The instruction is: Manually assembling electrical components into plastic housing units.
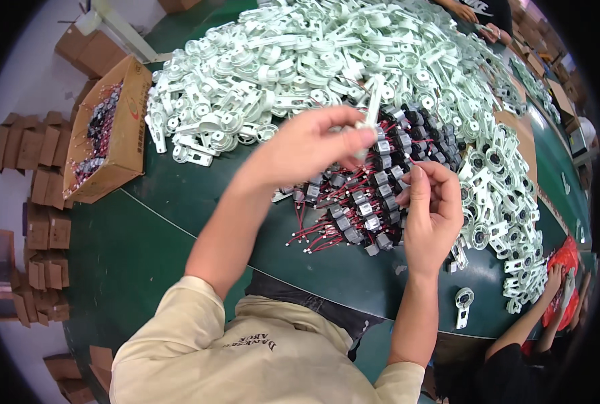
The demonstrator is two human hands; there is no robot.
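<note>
My left hand, slightly blurred, is closed on a pale green plastic housing with a long narrow handle that points away from me. Its lower end is hidden by my thumb and fingers. To its right, my right hand pinches a thin wire lead with a small white connector tip; whatever hangs from it is hidden by the fingers. Beneath both hands lie rows of small grey-and-black motors with red wires and white plugs, spread on the green table.
A large heap of pale green housings covers the far table. More housings with dark round centres lie at the right, one single housing nearer me. A cardboard box of wired motors stands left. Co-workers' hands show at right, beside a red bag.
</note>
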